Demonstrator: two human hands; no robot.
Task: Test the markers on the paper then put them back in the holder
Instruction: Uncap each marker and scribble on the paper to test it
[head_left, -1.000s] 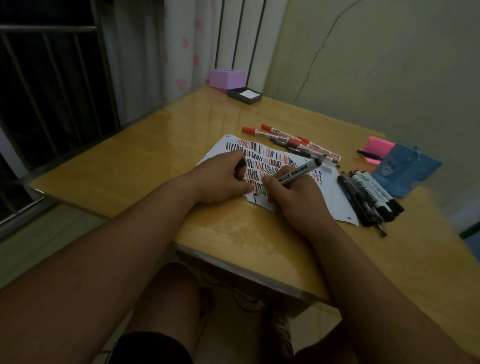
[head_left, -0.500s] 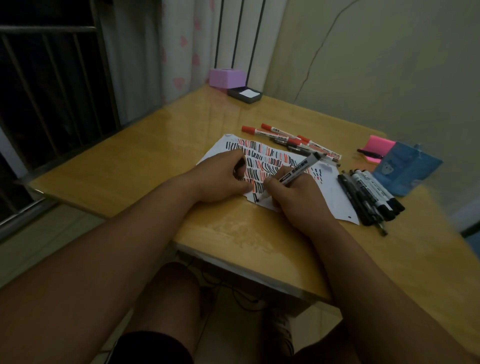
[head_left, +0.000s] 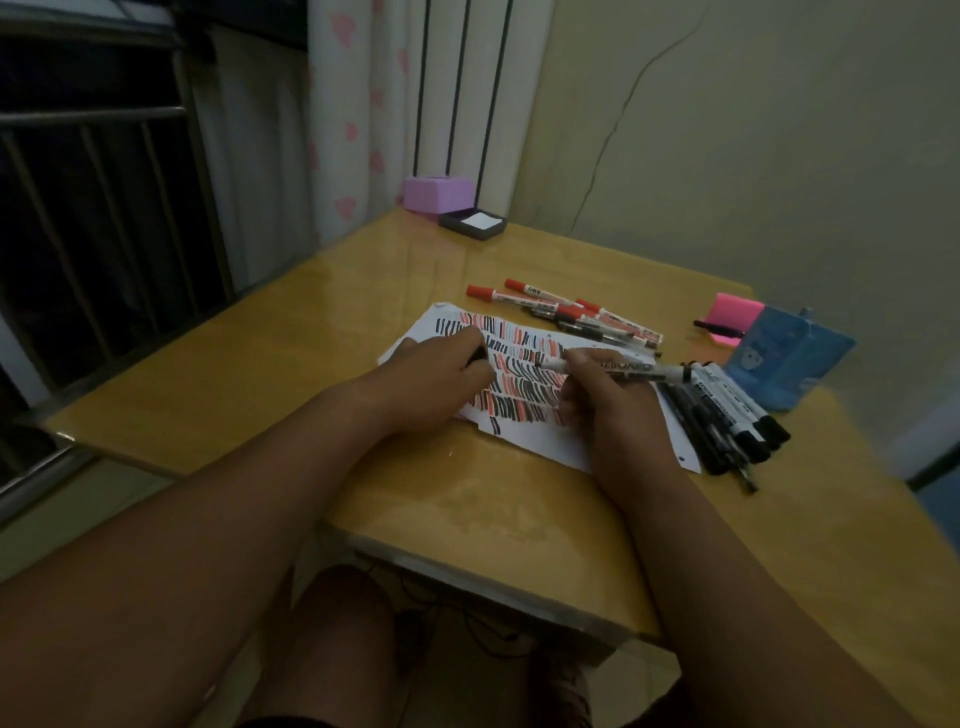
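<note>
Right grip (head_left: 608, 402) holds marker (head_left: 626, 368) lettered "BOARD".

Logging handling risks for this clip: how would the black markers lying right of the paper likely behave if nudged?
The black markers have round barrels and lie loose on the glossy table, so they would probably roll or slide. Packed side by side, a push on one likely shifts its neighbours. They look stiff and light, probably easy to lift singly.
</note>
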